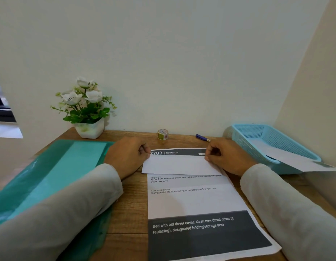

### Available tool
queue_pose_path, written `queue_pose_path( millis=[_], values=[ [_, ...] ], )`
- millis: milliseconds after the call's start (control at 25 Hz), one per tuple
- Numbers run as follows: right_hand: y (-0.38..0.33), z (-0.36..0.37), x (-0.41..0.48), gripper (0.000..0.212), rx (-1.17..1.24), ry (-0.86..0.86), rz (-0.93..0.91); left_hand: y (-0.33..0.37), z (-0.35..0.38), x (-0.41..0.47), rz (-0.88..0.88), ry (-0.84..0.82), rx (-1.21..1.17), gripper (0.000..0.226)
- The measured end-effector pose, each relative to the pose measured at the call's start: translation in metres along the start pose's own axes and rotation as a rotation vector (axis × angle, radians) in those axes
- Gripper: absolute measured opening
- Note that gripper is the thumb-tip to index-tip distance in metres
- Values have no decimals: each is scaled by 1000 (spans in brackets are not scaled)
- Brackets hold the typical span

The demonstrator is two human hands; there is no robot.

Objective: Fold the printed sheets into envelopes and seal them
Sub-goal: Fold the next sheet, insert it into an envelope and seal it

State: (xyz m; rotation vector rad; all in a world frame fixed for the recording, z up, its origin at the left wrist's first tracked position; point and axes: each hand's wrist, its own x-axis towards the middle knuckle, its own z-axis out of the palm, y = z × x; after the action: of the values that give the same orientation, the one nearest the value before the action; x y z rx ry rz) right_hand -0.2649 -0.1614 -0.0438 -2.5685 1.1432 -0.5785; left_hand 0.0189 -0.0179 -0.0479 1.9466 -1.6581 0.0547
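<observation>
While the printed sheet [197,200] is lying flat on the wooden table [129,213], a white envelope [180,164] is resting across its upper part — the left hand [129,155] and right hand [227,157] are pinching its far corners, fingers curled. Beyond, a tape roll [163,134] and pen [202,137] are sitting near the wall.

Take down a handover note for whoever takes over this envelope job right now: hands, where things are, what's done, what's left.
Left hand and right hand each pinch an upper corner of the white rectangle, likely an envelope, lying across the top of the printed sheet.
Tape roll and pen sit by the wall; another sheet hangs out of the blue basket.
Done: nothing visible on this sheet; it lies flat, unfolded.
Left: fold it, seal with tape.
</observation>
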Motion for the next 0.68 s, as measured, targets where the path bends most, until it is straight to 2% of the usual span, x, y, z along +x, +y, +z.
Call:
queue_pose_path(
  millis=[120, 240, 360, 440, 560, 680],
  values=[
    [-10, -6, -8, 16, -109, -39, -34, 7, -21, 1, 10, 51, -32, 8],
    [-28, -15, -22, 10, -43, 34, -63, 12, -55, -15, 55, 76, -105, 7],
    [-63, -22, -39, 12, 28, 52, -135, 0, -91, -48, 91, 19, -81, 5],
    [-95, -22, -51, 11, 58, 2, -208, -15, -114, -73, 91, -50, -60, 5],
    [-153, -11, -69, 7, 109, -118, -333, -45, -142, -116, 15, -266, 11, 7],
    [-208, 14, -79, 10, 229, -271, -440, -70, -157, -156, -65, -465, 97, 28]
  ],
)
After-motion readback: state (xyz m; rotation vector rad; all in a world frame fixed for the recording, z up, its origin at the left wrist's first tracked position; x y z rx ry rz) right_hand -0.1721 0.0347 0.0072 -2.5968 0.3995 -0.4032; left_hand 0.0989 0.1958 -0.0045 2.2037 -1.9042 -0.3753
